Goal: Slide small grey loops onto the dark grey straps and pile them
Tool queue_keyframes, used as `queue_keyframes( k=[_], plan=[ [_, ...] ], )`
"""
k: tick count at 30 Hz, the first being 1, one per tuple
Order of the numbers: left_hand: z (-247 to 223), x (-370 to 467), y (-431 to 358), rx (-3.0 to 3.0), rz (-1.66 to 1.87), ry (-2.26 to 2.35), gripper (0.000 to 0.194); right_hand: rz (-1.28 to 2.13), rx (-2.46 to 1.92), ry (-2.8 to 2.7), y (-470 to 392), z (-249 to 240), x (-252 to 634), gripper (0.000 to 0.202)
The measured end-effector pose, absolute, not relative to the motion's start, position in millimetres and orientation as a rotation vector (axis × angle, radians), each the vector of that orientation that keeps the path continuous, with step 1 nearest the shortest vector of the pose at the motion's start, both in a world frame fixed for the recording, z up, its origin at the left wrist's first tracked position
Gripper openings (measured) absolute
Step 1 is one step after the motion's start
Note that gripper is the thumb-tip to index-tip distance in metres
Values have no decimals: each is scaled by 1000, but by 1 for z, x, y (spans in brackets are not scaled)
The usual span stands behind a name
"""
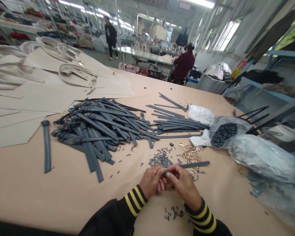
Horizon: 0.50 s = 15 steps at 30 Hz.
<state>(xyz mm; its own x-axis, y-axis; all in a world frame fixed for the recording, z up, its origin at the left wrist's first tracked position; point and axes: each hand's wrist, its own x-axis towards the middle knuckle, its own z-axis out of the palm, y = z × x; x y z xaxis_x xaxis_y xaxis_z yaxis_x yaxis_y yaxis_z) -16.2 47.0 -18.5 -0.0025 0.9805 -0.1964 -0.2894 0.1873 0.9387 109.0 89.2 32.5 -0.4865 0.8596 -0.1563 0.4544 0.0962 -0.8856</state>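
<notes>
My left hand and my right hand meet above the table, fingertips pinched together on the end of a dark grey strap. The strap runs out to the right from behind my right fingers. A small dark piece shows between the fingertips; its exact shape is mostly covered. Just beyond my hands lies a heap of small dark grey loops. Gold-coloured metal buckles are scattered to its right. Near my right wrist, a few more dark bits lie on the table.
A large pile of finished-looking dark straps spreads at centre left, with flat straps beside it. Beige bag panels cover the far left. Plastic bags line the right side. Two people are farther off, one at another table.
</notes>
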Motion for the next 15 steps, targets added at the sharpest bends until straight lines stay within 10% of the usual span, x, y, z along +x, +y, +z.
queue_keyframes(
  k=[15],
  plan=[
    [-7, -21, 51, 782, 1146, 1012, 26, 1108, -1264, -2172, 122, 52, 136, 16]
  ],
)
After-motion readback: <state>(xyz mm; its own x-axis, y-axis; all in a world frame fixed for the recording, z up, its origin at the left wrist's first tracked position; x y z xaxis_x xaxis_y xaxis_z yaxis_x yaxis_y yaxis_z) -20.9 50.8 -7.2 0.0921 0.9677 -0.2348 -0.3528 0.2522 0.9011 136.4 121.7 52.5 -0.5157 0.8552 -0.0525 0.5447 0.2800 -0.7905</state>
